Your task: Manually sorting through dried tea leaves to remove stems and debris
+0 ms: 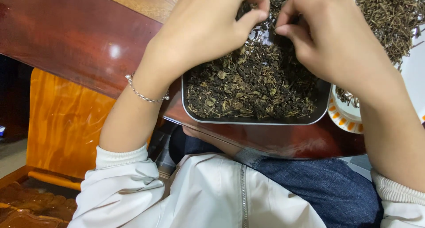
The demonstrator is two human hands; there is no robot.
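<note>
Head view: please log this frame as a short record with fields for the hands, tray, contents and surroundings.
left hand: fingertips pinched in the dried leaves
right hand: pinching leaves beside the left
metal tray: rectangular, on a dark red table
stem pile: right of tray, partly on an orange-trimmed plate
bracelet: silver, on left wrist

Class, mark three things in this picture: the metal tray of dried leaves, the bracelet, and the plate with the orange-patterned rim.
metal tray (248,121): head view, on its near rim.
bracelet (144,95): head view, on the chain across the left wrist.
plate (343,117): head view, on its orange-patterned rim.
</note>
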